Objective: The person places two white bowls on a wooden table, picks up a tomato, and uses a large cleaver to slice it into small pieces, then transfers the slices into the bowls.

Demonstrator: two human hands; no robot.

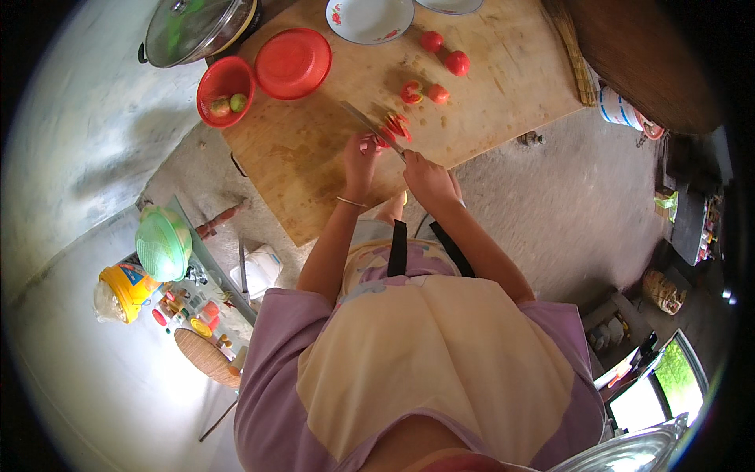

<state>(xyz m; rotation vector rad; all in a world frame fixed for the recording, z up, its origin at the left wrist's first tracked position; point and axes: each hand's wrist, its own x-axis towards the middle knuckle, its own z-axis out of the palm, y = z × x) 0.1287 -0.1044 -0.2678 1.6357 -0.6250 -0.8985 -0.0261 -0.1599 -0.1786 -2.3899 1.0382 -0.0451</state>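
My right hand [432, 182] grips the handle of a kitchen knife [367, 123], whose blade points up and to the left over the wooden table. My left hand [361, 154] has its fingers bent around a piece of tomato [383, 139] beside the blade. Cut tomato slices [399, 126] lie just past the knife. Farther up the table sit a cut tomato [412, 92] with its inside showing and another tomato piece [438, 94]. Two whole tomatoes [457, 63] rest beyond them. The left fingertips are partly hidden.
On the wooden table [495, 112] stand a red basket [206, 105] holding green-yellow fruits [238, 102], an upturned red basket [293, 64] and a white enamel bowl [368, 23]. A lidded pan [189, 29] is at the upper left. A side table holds a green colander [162, 245] and a yellow bucket [127, 290].
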